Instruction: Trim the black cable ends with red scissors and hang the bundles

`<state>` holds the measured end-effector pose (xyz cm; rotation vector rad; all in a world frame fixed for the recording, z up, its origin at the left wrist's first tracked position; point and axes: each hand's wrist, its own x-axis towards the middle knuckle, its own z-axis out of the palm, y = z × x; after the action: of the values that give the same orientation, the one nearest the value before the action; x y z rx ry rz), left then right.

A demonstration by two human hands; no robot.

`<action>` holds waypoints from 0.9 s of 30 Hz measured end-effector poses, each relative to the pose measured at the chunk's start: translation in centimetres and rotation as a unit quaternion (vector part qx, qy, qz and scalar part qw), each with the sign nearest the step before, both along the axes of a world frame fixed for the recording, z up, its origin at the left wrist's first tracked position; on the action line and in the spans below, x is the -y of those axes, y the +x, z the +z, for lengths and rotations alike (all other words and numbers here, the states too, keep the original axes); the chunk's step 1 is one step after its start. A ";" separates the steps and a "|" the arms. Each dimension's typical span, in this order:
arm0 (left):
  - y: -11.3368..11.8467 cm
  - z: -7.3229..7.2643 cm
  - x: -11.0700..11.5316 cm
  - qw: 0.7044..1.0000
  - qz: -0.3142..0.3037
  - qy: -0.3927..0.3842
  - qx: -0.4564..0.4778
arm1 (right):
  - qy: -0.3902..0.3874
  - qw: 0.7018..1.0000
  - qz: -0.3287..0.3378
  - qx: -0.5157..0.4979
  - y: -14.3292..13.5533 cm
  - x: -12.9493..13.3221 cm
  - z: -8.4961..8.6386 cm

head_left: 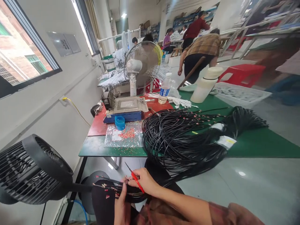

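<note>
My right hand (145, 181) is closed around red-handled scissors (137, 181), whose blades point up and to the left. Its fingertips meet the stripped cable ends beside my left hand (122, 198). That left hand grips a bundle of black cables (134, 197) above my lap, the thumb on top. Red and pale wire tips (104, 186) stick out to the left of it. A large coiled heap of black cables (173, 137), tied with white wraps, lies on the green table (262, 145) and hangs over its front edge.
On the table are a clear bag (110, 140) with red scraps, a blue cup (120, 122), a blue-based device (126, 116), a bottle (164, 89) and a white flask (205, 87). A black fan (37, 172) stands left, a pale fan (142, 64) behind. Other people work behind.
</note>
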<state>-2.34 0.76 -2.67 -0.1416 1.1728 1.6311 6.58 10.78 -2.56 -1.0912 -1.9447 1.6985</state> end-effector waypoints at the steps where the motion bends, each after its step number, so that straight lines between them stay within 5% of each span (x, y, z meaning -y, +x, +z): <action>1: 0.2 0.0 -0.1 1.000 -0.010 0.000 -0.022 | 0.014 1.000 -0.004 0.005 0.0 -0.3 0.3; 7: 1.0 -0.8 -0.1 0.991 -0.040 0.008 -0.126 | 0.038 0.999 0.022 -0.007 0.7 -0.9 1.5; 15: 1.3 -0.2 -0.3 0.996 -0.070 0.006 -0.061 | -0.196 0.968 0.024 -0.155 1.0 0.0 -0.1; 21: 1.5 0.8 -0.6 0.992 -0.060 -0.003 -0.112 | 0.075 0.993 0.003 -0.093 1.5 0.3 0.2; 27: 0.9 -0.1 0.0 0.984 -0.066 -0.001 -0.168 | 0.172 0.982 0.059 0.043 2.5 -1.1 0.6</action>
<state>-1.45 0.71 -2.74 0.2155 1.4061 1.5754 9.05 11.87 -1.96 -0.9510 -2.2889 1.3171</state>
